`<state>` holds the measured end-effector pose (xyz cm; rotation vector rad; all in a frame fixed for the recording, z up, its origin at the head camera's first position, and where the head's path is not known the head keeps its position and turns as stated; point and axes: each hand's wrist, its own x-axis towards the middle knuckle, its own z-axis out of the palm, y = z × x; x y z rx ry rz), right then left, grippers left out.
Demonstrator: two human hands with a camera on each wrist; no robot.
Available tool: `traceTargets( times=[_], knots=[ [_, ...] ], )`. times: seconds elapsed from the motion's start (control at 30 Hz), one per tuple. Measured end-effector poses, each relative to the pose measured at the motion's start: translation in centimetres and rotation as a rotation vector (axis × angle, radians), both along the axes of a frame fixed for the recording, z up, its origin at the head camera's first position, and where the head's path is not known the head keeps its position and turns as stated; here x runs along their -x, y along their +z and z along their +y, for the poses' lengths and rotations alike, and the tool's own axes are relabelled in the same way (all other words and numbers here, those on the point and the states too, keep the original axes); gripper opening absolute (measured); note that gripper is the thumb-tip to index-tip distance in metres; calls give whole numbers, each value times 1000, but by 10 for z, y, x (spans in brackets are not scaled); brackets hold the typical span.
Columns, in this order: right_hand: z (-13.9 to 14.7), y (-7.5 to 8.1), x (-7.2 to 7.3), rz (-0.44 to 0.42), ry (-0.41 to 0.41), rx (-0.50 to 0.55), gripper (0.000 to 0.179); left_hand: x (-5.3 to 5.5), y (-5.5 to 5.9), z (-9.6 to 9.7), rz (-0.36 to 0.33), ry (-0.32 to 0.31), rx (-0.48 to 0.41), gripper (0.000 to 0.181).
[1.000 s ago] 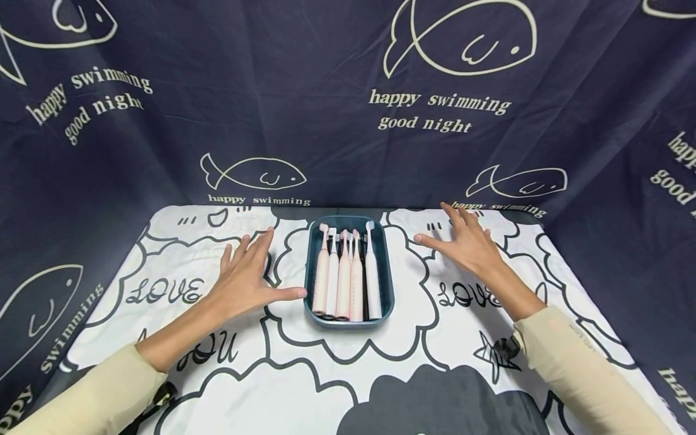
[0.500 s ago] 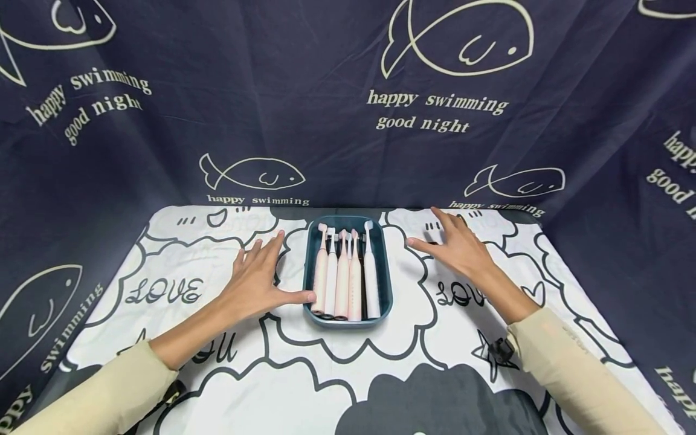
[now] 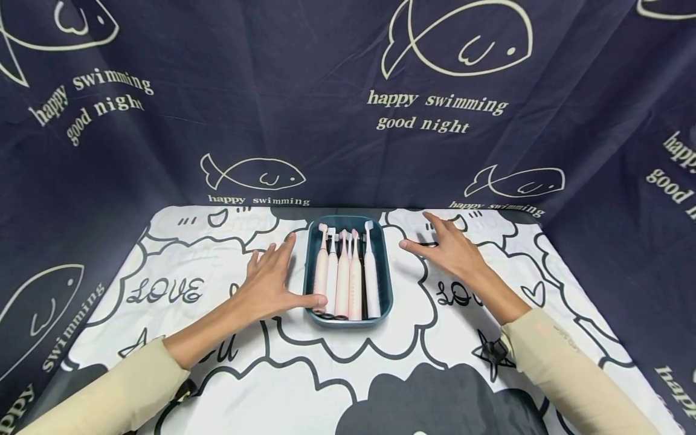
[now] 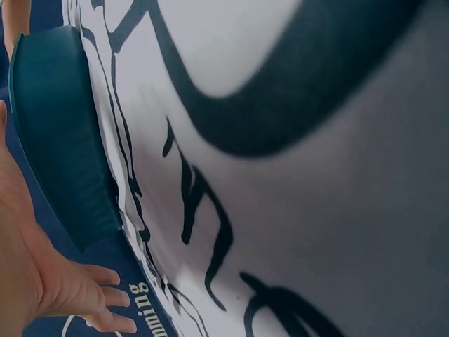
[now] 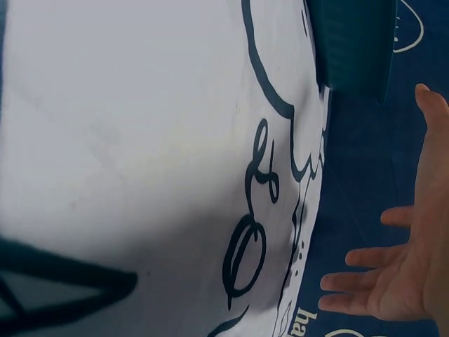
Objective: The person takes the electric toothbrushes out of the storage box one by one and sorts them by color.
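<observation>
In the head view a dark teal basket (image 3: 383,284) lies in the middle of the table. Several electric toothbrushes, pink, white and black, lie in it side by side, heads toward the back; one white toothbrush (image 3: 372,278) is at the right. My left hand (image 3: 272,284) is spread at the basket's left side, its thumb over the front left corner; whether it touches cannot be told. To the right, my right hand (image 3: 454,251) is apart from the basket, fingers stretched. Both wrist views show the basket's outer wall (image 4: 59,133) beside straight, empty fingers.
A white cloth (image 3: 261,399) with black cloud outlines and lettering covers the table. Behind and at both sides hangs a navy curtain (image 3: 348,139) printed with fish and words; it meets the table's back edge close behind the basket.
Both hands have moved inward toward the basket, the left going right and the right going left. The left thumb has come over the basket's corner. The basket and toothbrushes have stayed put.
</observation>
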<state>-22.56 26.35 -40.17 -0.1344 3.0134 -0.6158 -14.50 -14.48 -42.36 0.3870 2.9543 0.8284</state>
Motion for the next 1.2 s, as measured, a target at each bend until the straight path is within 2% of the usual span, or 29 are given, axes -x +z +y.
traceTargets(
  times=[0.43, 0.67, 0.9, 1.2],
  knots=[
    [-9, -1, -3, -1, 15, 12, 120, 0, -8, 8, -45, -44, -135, 156],
    [-13, -2, -4, -28, 22, 18, 118, 1, -11, 15, -46, -70, -161, 157],
    [-18, -3, -3, -54, 41, 41, 116, 1, -13, 22, -111, -84, -259, 159],
    [-25, -7, -3, -44, 71, 63, 114, 1, -17, 25, -134, -95, -332, 162]
  ],
)
